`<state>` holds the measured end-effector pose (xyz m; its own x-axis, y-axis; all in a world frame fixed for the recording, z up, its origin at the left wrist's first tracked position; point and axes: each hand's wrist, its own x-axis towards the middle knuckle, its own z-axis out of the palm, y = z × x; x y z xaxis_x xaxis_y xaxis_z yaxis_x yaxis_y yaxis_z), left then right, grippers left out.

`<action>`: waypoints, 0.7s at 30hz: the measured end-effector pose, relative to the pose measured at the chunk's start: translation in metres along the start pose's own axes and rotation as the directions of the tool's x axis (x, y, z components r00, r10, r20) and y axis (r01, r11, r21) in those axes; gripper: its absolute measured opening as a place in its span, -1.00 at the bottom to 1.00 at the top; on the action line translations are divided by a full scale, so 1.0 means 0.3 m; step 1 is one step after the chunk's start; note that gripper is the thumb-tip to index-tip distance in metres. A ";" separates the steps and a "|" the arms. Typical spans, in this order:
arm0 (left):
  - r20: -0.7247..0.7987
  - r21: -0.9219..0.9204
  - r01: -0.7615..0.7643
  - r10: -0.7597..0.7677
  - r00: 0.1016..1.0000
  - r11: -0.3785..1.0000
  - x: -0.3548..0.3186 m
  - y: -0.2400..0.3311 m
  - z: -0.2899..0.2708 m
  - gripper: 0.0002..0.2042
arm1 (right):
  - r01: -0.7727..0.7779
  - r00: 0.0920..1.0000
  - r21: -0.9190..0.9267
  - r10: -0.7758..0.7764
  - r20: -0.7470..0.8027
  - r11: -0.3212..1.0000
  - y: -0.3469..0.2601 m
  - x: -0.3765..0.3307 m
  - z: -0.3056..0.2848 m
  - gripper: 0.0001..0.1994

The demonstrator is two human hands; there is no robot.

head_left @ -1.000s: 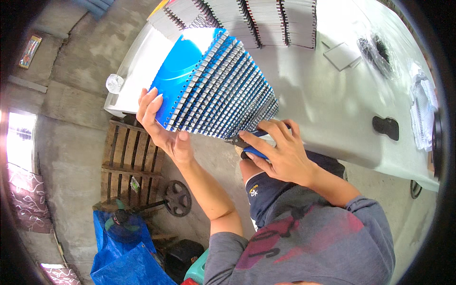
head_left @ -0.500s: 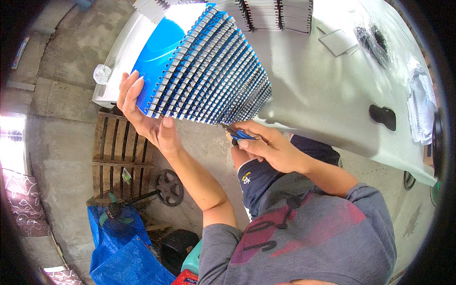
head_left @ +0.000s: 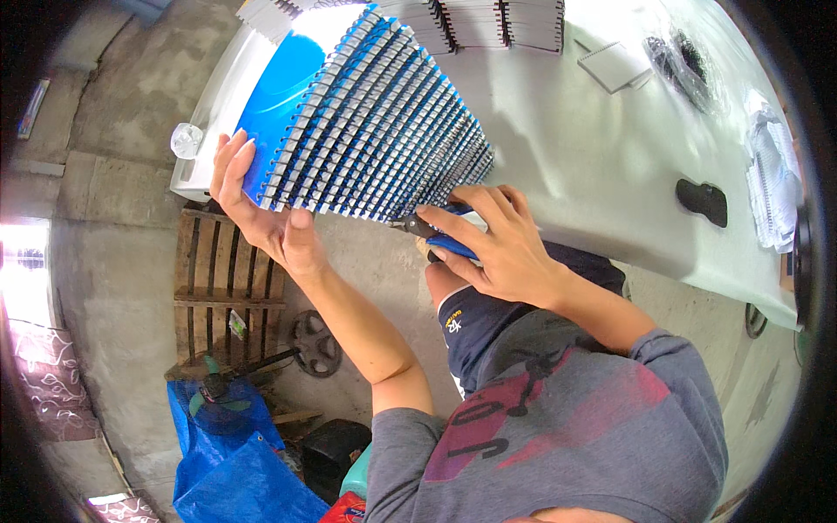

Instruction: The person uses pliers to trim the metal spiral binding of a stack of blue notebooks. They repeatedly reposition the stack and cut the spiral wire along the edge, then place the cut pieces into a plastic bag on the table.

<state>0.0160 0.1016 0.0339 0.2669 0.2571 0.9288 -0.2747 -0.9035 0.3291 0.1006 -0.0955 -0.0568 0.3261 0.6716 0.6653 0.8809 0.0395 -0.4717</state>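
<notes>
A thick stack of spiral-bound notebooks [head_left: 370, 131] with blue covers is tilted at the table's near edge, its rows of dark wire coils facing up. My left hand [head_left: 261, 209] grips its lower left corner, fingers along the blue cover and thumb on the near edge. In my right hand [head_left: 506, 235] is a pair of blue-handled pliers [head_left: 453, 247]. Their dark jaws touch or nearly touch the coil ends along the stack's near edge; the exact contact is too small to make out.
The white-covered table [head_left: 567, 166] carries more bound notebooks [head_left: 475, 26] at the back, a small notepad [head_left: 614, 68], plastic-wrapped coils [head_left: 680, 65], a dark pad [head_left: 702, 202] and papers [head_left: 772, 183]. A wooden pallet [head_left: 222, 288], fan [head_left: 218, 392] and blue tarp [head_left: 235, 479] are on the left.
My right hand has turned and spread over the pliers, and the jaws have shifted slightly left along the notebooks' near edge. My left hand keeps its hold; the view has shifted a little.
</notes>
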 end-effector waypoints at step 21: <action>-0.005 0.044 -0.038 0.038 0.999 0.998 -0.002 -0.014 -0.004 -0.28 | -0.231 0.970 0.383 0.182 0.161 0.895 -0.022 -0.019 -0.011 -0.54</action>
<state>0.0158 0.1057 0.0322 0.2516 0.2240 0.9416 -0.2434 -0.9270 0.2855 0.0940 -0.1020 -0.0556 0.4210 0.7780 0.4663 0.5813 0.1632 -0.7971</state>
